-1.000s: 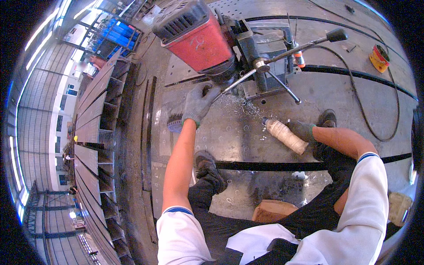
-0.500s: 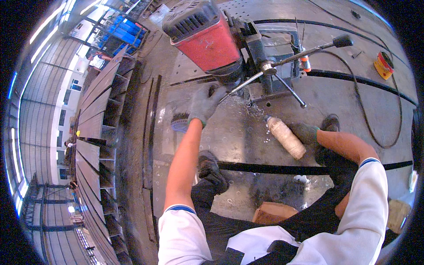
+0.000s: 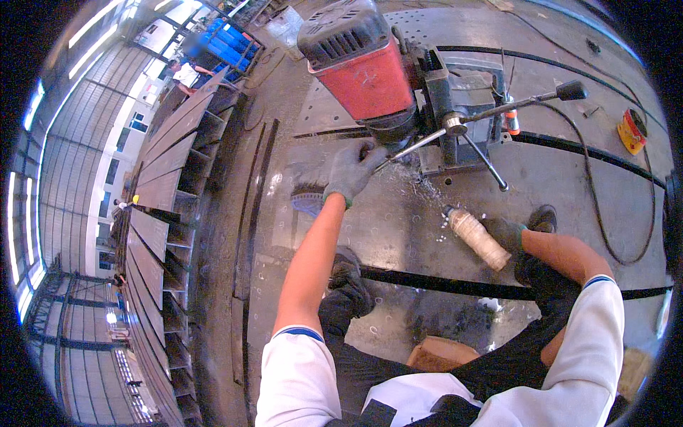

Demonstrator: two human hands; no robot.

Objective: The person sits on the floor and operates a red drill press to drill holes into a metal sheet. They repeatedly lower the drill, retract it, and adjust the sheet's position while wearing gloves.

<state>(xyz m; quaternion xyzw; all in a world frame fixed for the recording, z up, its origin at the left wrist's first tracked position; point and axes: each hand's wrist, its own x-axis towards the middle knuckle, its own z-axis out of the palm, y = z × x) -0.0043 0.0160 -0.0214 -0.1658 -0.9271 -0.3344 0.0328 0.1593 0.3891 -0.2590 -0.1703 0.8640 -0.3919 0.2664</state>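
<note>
My left hand (image 3: pixel 353 169), in a grey glove, is closed round the lower end of a metal feed lever (image 3: pixel 420 146) on a drill press (image 3: pixel 366 78) with a red motor housing. My right hand (image 3: pixel 506 236), in a dark glove, grips the right side of a worn, whitish plastic bottle (image 3: pixel 478 238); its fingers are partly hidden. The bottle tilts, its narrow dark tip pointing up-left at metal shavings (image 3: pixel 420 186) below the drill. A blue brush (image 3: pixel 307 203) with dark bristles lies beside my left wrist.
A dark cable (image 3: pixel 589 167) curves across the steel plate at right, near a yellow and red container (image 3: pixel 632 132). An orange and white bottle (image 3: pixel 511 119) stands behind the lever. Long steel beams (image 3: pixel 146 238) lie at left; a person (image 3: pixel 186 77) is beyond them. A brown box (image 3: pixel 442 354) sits between my legs.
The view has shifted, so the drill and plate appear farther right and slightly lower. Both hands keep their hold. The person beyond the beams shows more fully.
</note>
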